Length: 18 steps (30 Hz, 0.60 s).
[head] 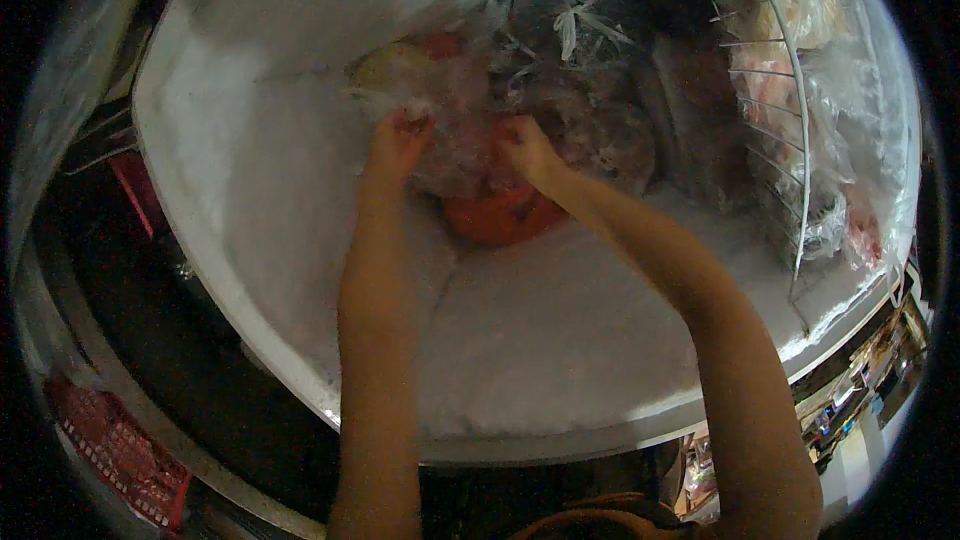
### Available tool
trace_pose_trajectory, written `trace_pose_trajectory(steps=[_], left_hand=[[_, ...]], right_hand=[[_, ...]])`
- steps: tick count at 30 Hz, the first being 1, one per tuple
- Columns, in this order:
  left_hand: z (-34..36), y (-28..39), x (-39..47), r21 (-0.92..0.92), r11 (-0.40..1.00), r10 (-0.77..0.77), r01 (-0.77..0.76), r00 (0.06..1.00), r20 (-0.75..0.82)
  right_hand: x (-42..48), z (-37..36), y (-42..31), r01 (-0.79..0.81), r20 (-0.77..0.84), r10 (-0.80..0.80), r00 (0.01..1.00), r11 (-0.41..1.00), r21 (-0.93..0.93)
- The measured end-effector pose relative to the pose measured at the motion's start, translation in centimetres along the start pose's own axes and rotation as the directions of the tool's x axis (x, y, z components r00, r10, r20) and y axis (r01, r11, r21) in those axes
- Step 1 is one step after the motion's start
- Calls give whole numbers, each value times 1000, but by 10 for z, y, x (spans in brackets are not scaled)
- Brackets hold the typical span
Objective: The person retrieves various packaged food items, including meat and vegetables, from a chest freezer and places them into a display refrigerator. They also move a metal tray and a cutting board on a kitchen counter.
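Both my arms reach down into a frosted white chest freezer [247, 277]. My left hand [403, 141] has its fingers pinched on the edge of a hazy, clear plastic bag [461, 120]. On the bag's other side, my right hand [526, 148] is curled with its fingertips gripping the plastic. Reddish contents show dimly through the bag, but mist and blur hide what they are. Below the hands lies an orange-red bag or container [502, 217]. A yellowish item [394, 67] sits just beyond my left hand.
Dark bundles in plastic lie behind my right hand, one a knotted bag [574, 22]. A white wire basket [802, 112] full of bagged food hangs at the right. The freezer's rim [525, 450] curves across the front. A red crate [120, 450] stands outside, lower left.
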<state>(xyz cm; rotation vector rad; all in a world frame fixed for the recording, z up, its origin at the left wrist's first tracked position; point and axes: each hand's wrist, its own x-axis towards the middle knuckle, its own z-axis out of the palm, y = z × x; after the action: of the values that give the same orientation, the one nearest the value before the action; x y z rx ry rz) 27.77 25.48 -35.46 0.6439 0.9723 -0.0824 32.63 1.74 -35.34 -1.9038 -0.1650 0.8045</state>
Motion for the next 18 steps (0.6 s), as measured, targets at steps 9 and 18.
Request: trace_pose_trajectory(steps=[9,18], left_hand=[[-20,-22,6,677,733,277,66,880,-386],[25,-10,-66,995,-80,767,-54,634,96]], right_hand=[[0,-87,30,-280,156,329,931,921,-271],[-33,-120,5,-270,79,267,960,962,28]])
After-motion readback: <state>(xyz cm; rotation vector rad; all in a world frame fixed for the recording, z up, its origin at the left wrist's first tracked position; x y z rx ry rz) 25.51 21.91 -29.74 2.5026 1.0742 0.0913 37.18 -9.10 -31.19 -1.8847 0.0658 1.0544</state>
